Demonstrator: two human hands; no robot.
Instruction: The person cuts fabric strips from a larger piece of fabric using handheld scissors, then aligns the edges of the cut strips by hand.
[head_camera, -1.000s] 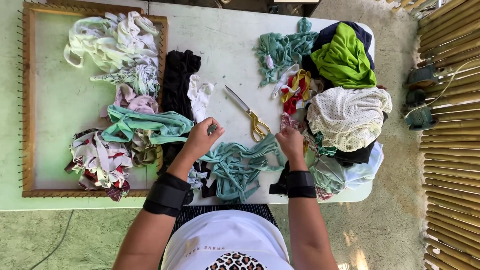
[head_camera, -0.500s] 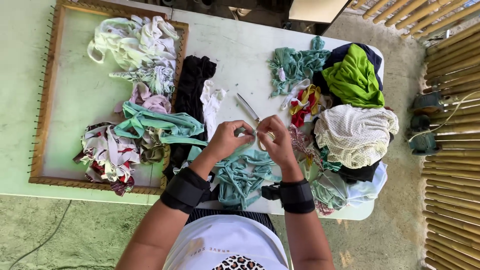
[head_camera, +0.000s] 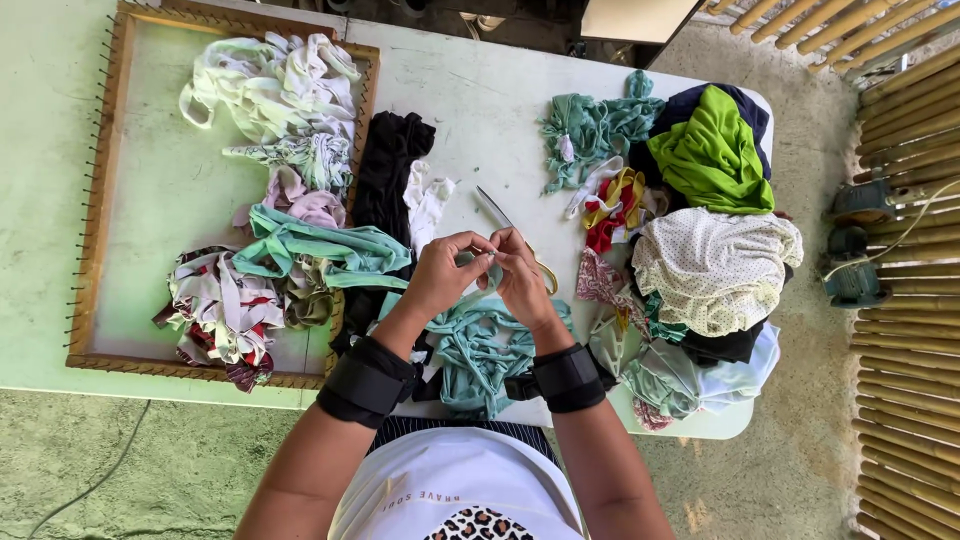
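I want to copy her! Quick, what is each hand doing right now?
Left hand: fingers pinched shut on the teal fabric strip.
Right hand: fingers pinched shut on the same teal fabric strip, touching the left hand.

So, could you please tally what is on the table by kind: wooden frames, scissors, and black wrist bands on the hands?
Wooden frame with nails: 1
Scissors: 1
Black wrist bands, one by the left hand, one by the right hand: 2
Total: 4
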